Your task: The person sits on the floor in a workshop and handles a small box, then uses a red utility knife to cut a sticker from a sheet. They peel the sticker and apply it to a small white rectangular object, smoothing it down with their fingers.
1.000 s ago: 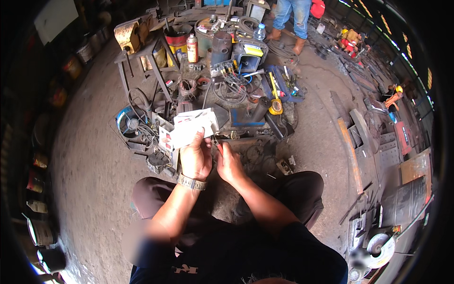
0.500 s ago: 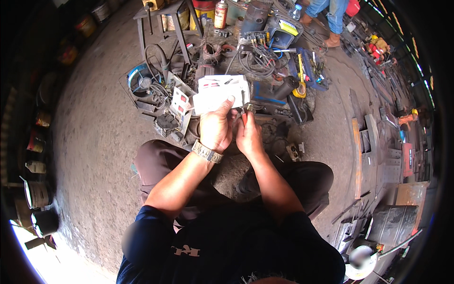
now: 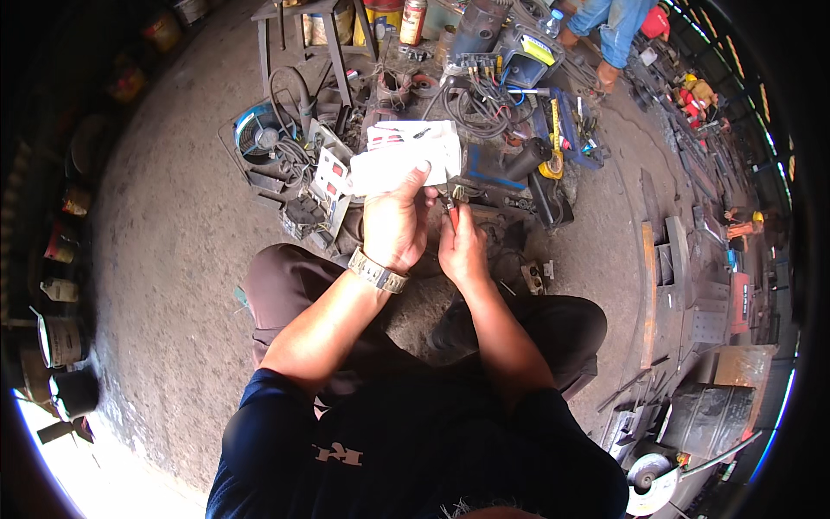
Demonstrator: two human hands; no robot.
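Observation:
My left hand (image 3: pixel 396 223), with a watch on its wrist, is closed on a white flat panel (image 3: pixel 406 157). Its thumb presses on the near edge, and glare washes out much of the surface. Small red and dark patches show along the panel's far part. Close by on the right, my right hand (image 3: pixel 465 253) is wrapped round a red-handled tool (image 3: pixel 453 214), whose tip points at the panel's near right corner. Whether the tip touches the panel I cannot tell. Left of the panel, a second white plate with red pieces (image 3: pixel 331 176) leans among metal parts.
Beyond my hands lie a blue round fan (image 3: pixel 258 130), coiled cables (image 3: pixel 471 112), a yellow tape measure (image 3: pixel 552 164) and a blue tool tray (image 3: pixel 577 130). A metal stool (image 3: pixel 337 60) stands at the far left. A person in jeans (image 3: pixel 618 30) is at the far right.
My view has shifted slightly. The panel now shows more of its red and dark patches, and my right hand with the tool sits a little farther right.

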